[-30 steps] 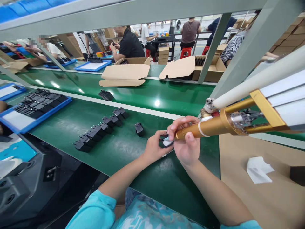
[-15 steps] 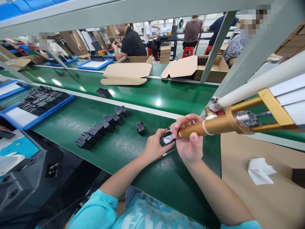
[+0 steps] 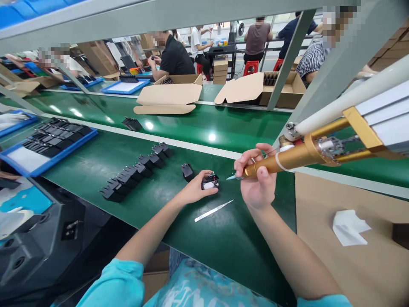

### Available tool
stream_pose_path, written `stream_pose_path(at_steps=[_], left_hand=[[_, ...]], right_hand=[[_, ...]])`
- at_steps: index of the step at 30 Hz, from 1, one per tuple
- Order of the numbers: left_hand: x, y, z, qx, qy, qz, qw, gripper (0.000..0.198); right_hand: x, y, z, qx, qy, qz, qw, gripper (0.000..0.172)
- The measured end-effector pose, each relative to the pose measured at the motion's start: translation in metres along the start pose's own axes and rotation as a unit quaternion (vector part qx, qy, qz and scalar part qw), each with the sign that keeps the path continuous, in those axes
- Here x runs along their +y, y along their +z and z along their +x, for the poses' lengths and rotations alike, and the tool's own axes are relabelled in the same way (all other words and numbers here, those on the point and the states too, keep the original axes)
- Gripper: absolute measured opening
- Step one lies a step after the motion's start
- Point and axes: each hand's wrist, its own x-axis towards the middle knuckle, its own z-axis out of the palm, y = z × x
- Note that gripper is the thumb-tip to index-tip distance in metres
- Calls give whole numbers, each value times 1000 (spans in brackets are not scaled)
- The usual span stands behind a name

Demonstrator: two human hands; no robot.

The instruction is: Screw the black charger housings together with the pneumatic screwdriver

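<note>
My left hand (image 3: 194,189) is closed around a small black plug adapter (image 3: 210,183), whose open side shows a white part and a bit of red inside. Its metal prongs point up. My right hand (image 3: 258,181) grips a gold dispensing gun (image 3: 294,157) near its front end. The gun's thin teal nozzle (image 3: 232,177) points left at the adapter, a short gap apart from it. Below the hands, a pair of tweezers (image 3: 214,211) lies on the green bench. Just behind my left hand stands a single black adapter (image 3: 188,171).
A slanting row of black adapters (image 3: 136,170) stands on the bench to the left, beyond it a blue-rimmed tray (image 3: 68,147). A green conveyor belt (image 3: 179,125) carries several more adapters (image 3: 131,123). Cardboard (image 3: 319,264) with white paper (image 3: 350,228) lies right. People sit beyond.
My left hand has drawn the adapter leftward, away from the nozzle, which now shows. The tweezers have come fully into view. My right hand shifted slightly right. Adapters on the belt moved left.
</note>
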Motion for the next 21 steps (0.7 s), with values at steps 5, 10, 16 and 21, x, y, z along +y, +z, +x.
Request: stream_pose_path(at_steps=[5, 10, 16, 21], left_hand=[[-2, 13, 18, 18, 26, -111, 993, 44], [1, 21, 19, 41, 96, -94, 990, 29], [10, 10, 7, 58, 163, 153, 973, 41], [17, -2, -8, 25, 151, 196, 969, 55]], right_hand=[[1, -1, 2, 2, 1, -4, 1000, 34], [1, -1, 2, -6, -1, -2, 1000, 34], [0, -1, 2, -10, 0, 17, 1000, 31], [1, -2, 2, -7, 5, 10, 1000, 32]])
